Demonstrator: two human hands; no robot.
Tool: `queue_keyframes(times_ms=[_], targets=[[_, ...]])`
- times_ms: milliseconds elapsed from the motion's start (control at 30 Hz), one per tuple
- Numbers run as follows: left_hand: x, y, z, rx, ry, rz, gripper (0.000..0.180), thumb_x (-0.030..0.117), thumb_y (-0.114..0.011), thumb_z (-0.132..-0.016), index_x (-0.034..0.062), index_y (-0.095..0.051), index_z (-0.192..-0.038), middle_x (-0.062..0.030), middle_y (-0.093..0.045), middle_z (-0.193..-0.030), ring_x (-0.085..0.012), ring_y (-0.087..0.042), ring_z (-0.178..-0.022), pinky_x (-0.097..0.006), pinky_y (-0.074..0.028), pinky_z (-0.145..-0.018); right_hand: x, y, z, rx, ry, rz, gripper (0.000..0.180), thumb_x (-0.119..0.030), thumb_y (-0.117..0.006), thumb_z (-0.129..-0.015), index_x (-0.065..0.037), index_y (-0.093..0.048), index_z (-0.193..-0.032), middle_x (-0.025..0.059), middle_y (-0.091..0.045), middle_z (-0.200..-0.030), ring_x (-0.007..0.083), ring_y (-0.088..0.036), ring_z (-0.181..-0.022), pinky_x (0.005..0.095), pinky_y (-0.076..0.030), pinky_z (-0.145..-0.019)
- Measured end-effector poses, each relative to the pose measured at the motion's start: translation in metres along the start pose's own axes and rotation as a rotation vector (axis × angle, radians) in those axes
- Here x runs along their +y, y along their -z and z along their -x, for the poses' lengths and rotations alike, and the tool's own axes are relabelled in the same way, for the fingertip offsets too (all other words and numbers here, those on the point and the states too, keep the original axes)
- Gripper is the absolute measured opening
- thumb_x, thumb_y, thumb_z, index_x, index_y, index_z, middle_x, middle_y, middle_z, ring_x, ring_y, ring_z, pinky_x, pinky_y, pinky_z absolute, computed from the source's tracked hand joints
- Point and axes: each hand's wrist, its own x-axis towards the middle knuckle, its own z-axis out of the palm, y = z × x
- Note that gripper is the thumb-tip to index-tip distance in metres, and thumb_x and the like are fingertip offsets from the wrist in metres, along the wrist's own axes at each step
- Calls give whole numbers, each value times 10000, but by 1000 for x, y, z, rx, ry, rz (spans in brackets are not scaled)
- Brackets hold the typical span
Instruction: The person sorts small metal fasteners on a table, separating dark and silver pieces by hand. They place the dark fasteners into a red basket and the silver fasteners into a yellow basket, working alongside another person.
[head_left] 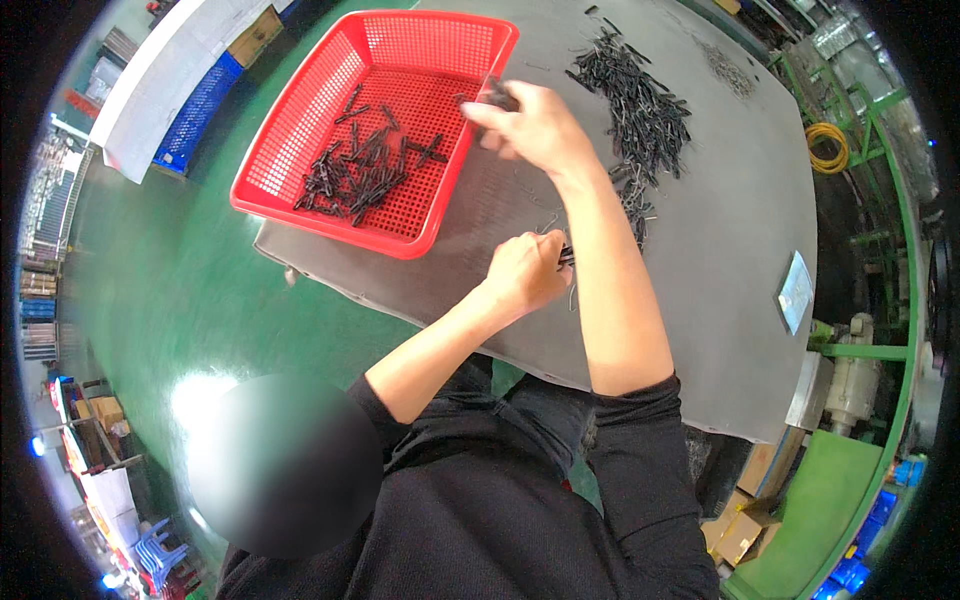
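My right hand (540,128) is at the right rim of a red plastic basket (340,233), its fingers closed on a small dark piece (499,96) blurred by motion. Slim black parts (355,178) lie loosely in the basket, mostly toward its near side. Nearer my body, my left hand (522,274) is closed in a fist over the table; the ends of several slim black parts (566,258) stick out beside its thumb. A long heap of similar black parts (637,100) spreads over the grey tabletop (730,240), beyond and right of my hands.
Thin metal pieces (725,68) are scattered at the table's far right. A light-blue sheet (795,292) lies by the right edge. Green metal framing (868,352) and a coiled yellow hose (828,147) stand right of the table. Green floor (190,290) extends left.
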Motion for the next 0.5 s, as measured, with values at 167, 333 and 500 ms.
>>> queue_keyframes(times_ms=[167,333,500], targets=[[8,109,17,270,116,-173,234,227,-621,-755,41,-580,-891,-179,-630,-746,-358,-629,-741,-443,-488,-662,6,26,-11,265,234,207,509,-311,-695,-784,-19,-542,-1171,127,-595,-1076,158,-599,-919,271,-484,-760],[-46,177,11,507,227,-473,292,270,-645,-778,62,-594,-977,-155,-638,-839,-313,-624,-809,-418,-474,-718,73,103,39,278,133,201,287,-193,-692,-789,-34,-625,-1018,83,-651,-937,143,-616,-814,271,-494,-715],[-18,143,-12,576,-56,-412,259,224,-646,-777,77,-616,-989,-132,-619,-973,-287,-601,-906,-375,-473,-782,138,116,99,-24,-178,572,200,-46,-676,-743,-59,-612,-932,21,-623,-888,157,-588,-848,319,-481,-762]])
